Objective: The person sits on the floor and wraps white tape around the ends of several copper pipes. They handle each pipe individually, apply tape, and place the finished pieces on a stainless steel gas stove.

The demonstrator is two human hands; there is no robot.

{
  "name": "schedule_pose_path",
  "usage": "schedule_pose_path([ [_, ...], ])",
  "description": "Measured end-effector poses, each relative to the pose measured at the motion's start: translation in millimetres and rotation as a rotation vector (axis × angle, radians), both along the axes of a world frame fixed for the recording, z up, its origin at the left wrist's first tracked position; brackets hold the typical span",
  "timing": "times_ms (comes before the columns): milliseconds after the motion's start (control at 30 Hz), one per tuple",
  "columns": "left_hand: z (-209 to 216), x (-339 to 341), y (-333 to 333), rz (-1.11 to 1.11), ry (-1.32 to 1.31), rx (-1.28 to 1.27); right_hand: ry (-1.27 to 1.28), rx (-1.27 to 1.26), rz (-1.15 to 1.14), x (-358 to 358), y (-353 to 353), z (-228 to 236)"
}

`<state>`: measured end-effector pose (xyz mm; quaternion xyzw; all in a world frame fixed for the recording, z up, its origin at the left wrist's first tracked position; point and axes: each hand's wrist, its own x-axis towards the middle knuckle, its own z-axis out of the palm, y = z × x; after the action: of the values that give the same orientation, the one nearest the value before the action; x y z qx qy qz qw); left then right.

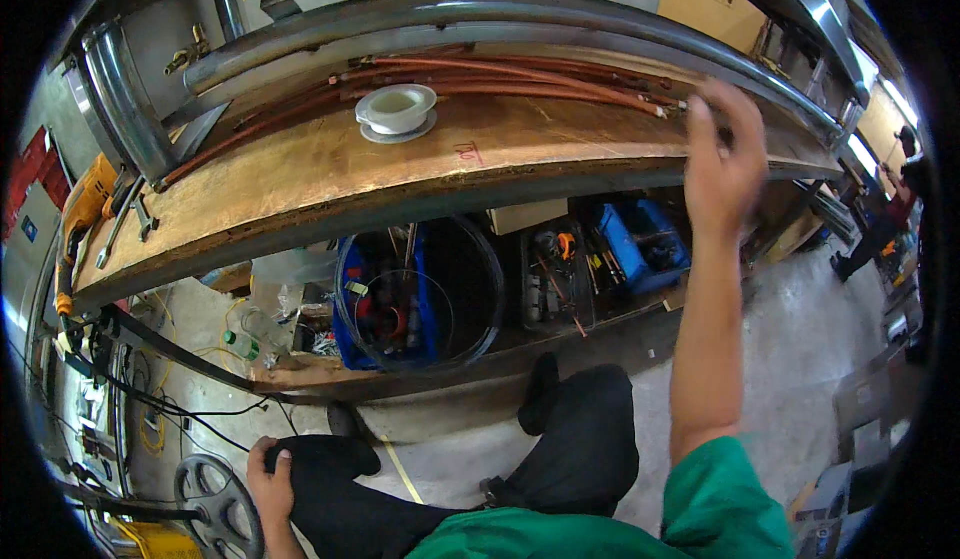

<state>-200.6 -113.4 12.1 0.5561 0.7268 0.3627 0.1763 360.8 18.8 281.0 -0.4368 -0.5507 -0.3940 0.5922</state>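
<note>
My right hand is raised over the right part of the wooden workbench, fingers curled and smeared by motion. Whether it grips anything cannot be made out. Close beside its thumb lie the ends of several thin copper-coloured tubes, which run lengthwise along the bench top. My left hand rests on my left knee, fingers loosely bent over it, with nothing seen in it. A white spool sits on the bench in front of the tubes.
A thick metal pipe spans the back of the bench. At the left are a yellow power drill and wrenches. Blue bins, coiled wire and a bottle are below. Another person stands far right.
</note>
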Motion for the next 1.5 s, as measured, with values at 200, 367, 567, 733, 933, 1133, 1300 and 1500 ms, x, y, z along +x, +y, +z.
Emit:
schedule_pose_path([
  [200,-17,-33,13,0.043,-0.25,-0.14,0.454,-0.54,0.169,-39,-14,-172],
  [367,-32,-43,53,0.091,-0.724,-0.332,-0.115,-1.986,-0.271,80,65,-389],
  [567,-65,-79,58,0.081,-0.683,-0.459,-0.192,-2.023,-0.171,63,89,-408],
  [733,-53,-42,61,-0.123,0.15,-0.172,0.021,-1.921,-0.078,37,78,-351],
  [933,9,18,17,0.017,0.148,0.088,0.442,-1.824,0.175,-42,4,-259],
  [1133,11,89,5,-0.369,0.158,0.487,0.235,-1.834,0.694,-139,-55,-207],
  [1300,-40,161,24,-0.736,-0.183,0.076,-0.346,-1.927,1.05,-208,-67,-171],
  [1500,-138,205,35,-0.497,-0.806,-0.304,-0.204,-1.954,0.918,-215,-47,-218],
])
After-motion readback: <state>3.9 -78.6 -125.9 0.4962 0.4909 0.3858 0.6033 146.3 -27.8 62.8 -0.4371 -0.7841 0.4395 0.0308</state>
